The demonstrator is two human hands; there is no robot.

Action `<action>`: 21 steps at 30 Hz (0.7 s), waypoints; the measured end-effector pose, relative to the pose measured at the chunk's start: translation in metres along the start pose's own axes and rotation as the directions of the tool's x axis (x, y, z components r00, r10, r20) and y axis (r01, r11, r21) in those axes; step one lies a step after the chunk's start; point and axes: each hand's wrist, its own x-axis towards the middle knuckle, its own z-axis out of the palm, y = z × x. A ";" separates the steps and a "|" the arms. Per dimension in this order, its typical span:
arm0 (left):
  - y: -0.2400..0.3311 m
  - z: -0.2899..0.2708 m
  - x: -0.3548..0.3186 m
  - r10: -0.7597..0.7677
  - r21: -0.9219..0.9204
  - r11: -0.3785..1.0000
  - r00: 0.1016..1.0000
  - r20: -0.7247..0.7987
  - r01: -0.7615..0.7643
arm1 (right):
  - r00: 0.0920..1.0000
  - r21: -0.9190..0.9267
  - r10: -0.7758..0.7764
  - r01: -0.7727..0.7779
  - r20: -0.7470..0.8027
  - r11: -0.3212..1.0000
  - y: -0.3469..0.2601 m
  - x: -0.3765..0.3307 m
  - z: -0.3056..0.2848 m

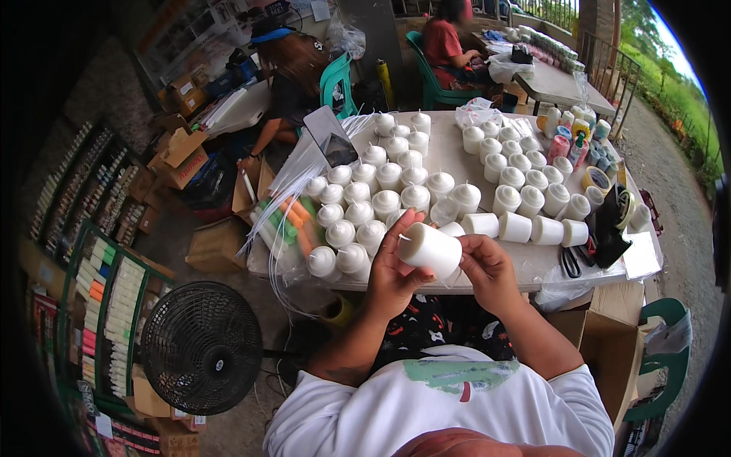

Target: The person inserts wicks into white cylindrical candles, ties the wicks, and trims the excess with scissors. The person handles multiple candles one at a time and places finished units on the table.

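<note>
A white pillar candle [435, 251] is held above the table's near edge, tilted on its side, its wick pointing left. My left hand [390, 276] wraps round the wick end, thumb below and fingers behind. At the other end, my right hand [489, 273] pinches the candle's base with thumb and fingers. Just beyond, a row of similar white candles [515, 228] lies on its side along the table. Many upright white candles [384, 202] with wicks stand behind my left hand. Another upright group of candles [512, 177] stands farther right.
The table [448, 161] also bears a propped tablet [330, 137], long white wicks [293, 179], bottles [560, 145], scissors [569, 263] and a black tape dispenser [611, 221]. A fan [202, 346] stands at left, an open cardboard box [601, 343] at right. Two people sit beyond.
</note>
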 end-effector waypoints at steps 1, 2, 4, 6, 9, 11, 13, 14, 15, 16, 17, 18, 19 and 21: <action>-0.003 0.004 0.000 -0.051 -0.014 0.999 0.999 0.004 0.051 | 1.000 -0.060 -0.011 0.010 -0.012 0.998 -0.001 -0.002 -0.002; -0.009 0.007 0.000 0.006 0.031 0.999 1.000 0.012 -0.007 | 1.000 -0.116 -0.016 0.013 -0.024 0.993 -0.001 -0.005 -0.002; -0.008 0.008 0.003 -0.003 0.103 0.995 0.998 0.066 -0.004 | 0.996 -0.162 -0.024 0.009 -0.089 0.987 -0.004 -0.011 -0.009; -0.004 0.012 0.006 -0.049 0.094 0.995 0.996 0.080 0.041 | 0.989 -0.165 -0.090 0.071 -0.115 0.984 -0.014 -0.008 -0.022; 0.008 0.018 0.019 -0.064 0.205 0.978 0.982 0.179 0.027 | 0.962 -0.432 -0.271 0.250 0.012 0.866 -0.062 0.004 -0.023; 0.011 0.024 0.032 -0.106 0.396 0.918 0.978 0.181 0.027 | 0.952 -0.521 -0.297 0.290 0.071 0.803 -0.092 0.012 -0.015; 0.016 0.035 0.042 -0.059 0.459 0.887 0.976 0.210 -0.045 | 0.942 -0.563 -0.317 0.321 0.108 0.761 -0.094 0.016 -0.022; 0.016 0.038 0.043 -0.024 0.503 0.859 0.973 0.230 -0.098 | 0.935 -0.581 -0.332 0.341 0.127 0.739 -0.094 0.019 -0.026; 0.015 0.040 0.044 0.011 0.545 0.825 0.968 0.249 -0.150 | 0.927 -0.597 -0.345 0.362 0.149 0.716 -0.094 0.019 -0.029; 0.013 0.042 0.043 0.046 0.585 0.786 0.962 0.269 -0.201 | 0.922 -0.600 -0.363 0.368 0.136 0.710 -0.094 0.014 -0.031; 0.009 0.043 0.042 0.057 0.606 0.763 0.957 0.284 -0.226 | 0.933 -0.499 -0.352 0.341 0.075 0.797 -0.088 0.009 -0.033; 0.001 0.045 0.037 0.065 0.625 0.740 0.952 0.300 -0.248 | 0.944 -0.386 -0.331 0.310 0.014 0.869 -0.079 0.003 -0.037; -0.006 0.047 0.033 0.073 0.643 0.717 0.946 0.315 -0.270 | 0.952 -0.265 -0.302 0.281 -0.042 0.923 -0.071 -0.004 -0.041; -0.022 0.049 0.025 0.095 0.694 0.648 0.937 0.335 -0.314 | 0.984 -0.096 -0.149 0.141 -0.092 0.985 -0.057 -0.021 -0.050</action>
